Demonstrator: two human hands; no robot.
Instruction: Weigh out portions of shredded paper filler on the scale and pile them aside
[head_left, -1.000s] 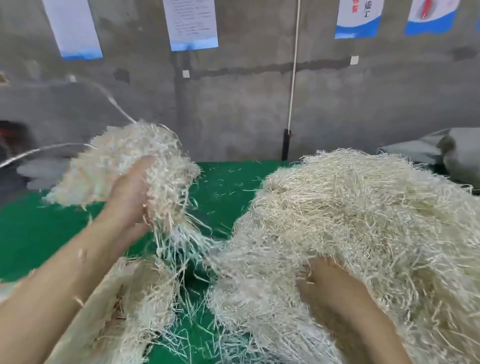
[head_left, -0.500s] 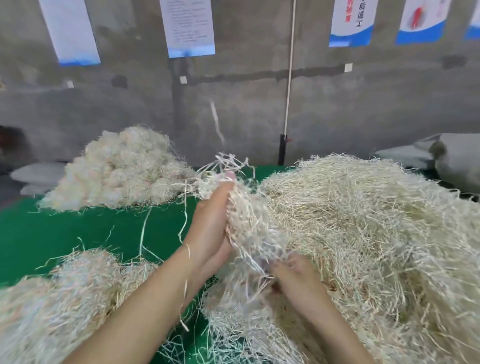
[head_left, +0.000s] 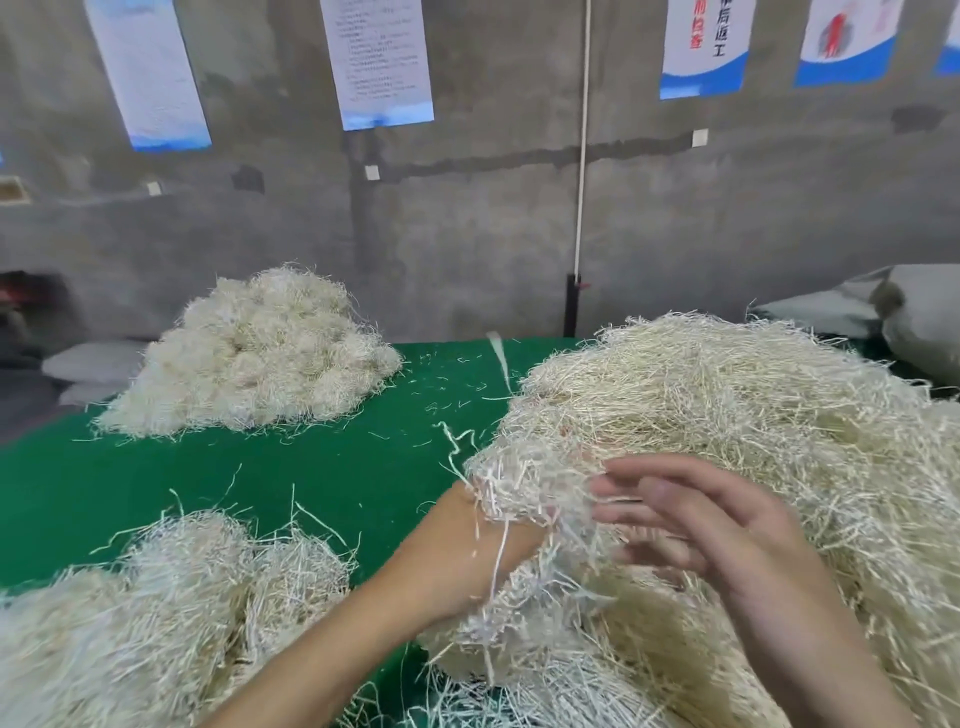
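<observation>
While left hand (head_left: 467, 551) holds filler (head_left: 530, 499), poster (head_left: 704, 47) reads 后返工.

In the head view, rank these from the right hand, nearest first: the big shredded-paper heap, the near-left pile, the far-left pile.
1. Big heap: right side, directly around the right hand.
2. Near-left pile: front left.
3. Far-left pile: back left, deepest in view.
</observation>
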